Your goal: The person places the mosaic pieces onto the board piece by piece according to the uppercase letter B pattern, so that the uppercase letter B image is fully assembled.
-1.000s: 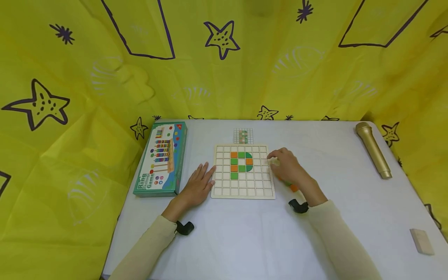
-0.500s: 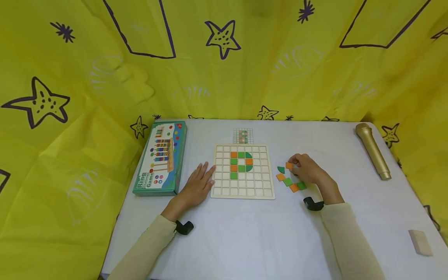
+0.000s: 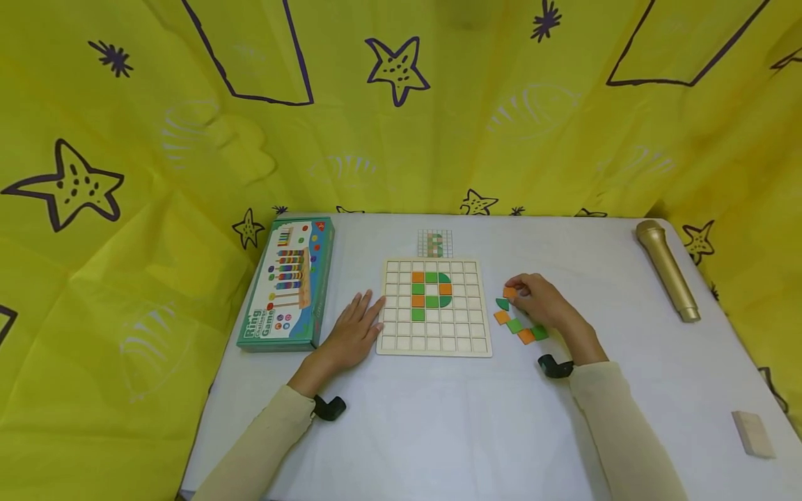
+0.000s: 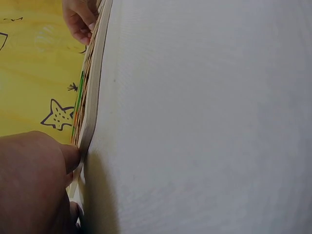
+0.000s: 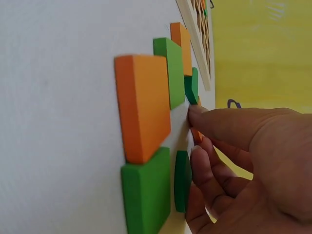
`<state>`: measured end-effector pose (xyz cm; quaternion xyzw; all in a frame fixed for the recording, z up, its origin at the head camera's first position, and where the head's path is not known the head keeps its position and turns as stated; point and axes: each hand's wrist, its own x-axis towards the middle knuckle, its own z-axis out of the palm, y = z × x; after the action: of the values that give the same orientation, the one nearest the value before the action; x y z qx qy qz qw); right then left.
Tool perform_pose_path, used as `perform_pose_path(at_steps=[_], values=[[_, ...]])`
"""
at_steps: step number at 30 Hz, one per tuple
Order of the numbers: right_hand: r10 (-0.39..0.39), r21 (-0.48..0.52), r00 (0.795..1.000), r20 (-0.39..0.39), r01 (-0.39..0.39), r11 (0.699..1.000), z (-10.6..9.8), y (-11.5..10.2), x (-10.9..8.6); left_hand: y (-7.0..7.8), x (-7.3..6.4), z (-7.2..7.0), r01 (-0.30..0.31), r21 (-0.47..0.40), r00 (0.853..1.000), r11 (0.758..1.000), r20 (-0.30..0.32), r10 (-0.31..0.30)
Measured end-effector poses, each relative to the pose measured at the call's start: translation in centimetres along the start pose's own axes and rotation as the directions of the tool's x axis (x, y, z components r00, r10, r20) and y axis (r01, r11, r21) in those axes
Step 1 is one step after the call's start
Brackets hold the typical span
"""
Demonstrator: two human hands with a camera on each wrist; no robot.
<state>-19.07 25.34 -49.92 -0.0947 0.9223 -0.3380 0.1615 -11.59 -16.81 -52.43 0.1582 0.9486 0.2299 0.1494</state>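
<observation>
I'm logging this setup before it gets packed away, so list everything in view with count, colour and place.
Grid board: 1, pale wood, table centre
Tiles on the board: 9, orange, green and dark green, upper middle
Held tile: 1, orange, in the right fingers
Loose tiles: at least 6, orange, green and dark green, right of the board
Pattern card: 1, white with green and orange, beyond the board
Game box: 1, teal and multicoloured, left
Microphone: 1, gold, far right
Block: 1, pale, near right
Table: 1, white, beneath
Backdrop: yellow, dark drawings, behind and at the sides
Wrist devices: 2, black, one per wrist
Sleeves: 2, cream, both arms
Left hand: 1, touching the board
Right hand: 1, above the loose tiles
</observation>
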Motion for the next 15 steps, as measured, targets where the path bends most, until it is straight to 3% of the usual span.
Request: perform_pose_path(at_steps=[8,15], values=[[-0.019,-0.016,0.998,-0.061,0.018,1.0,1.1,-0.7,0.4,0.0,0.0,0.0,0.005,-0.003,1.0,1.0,0.003,-0.005],[-0.065,0.02,0.996,-0.065,0.067,0.998,2.5,-3.4,0.4,0.1,0.0,-0.1,0.001,0.009,1.0,1.0,0.007,-0.001]])
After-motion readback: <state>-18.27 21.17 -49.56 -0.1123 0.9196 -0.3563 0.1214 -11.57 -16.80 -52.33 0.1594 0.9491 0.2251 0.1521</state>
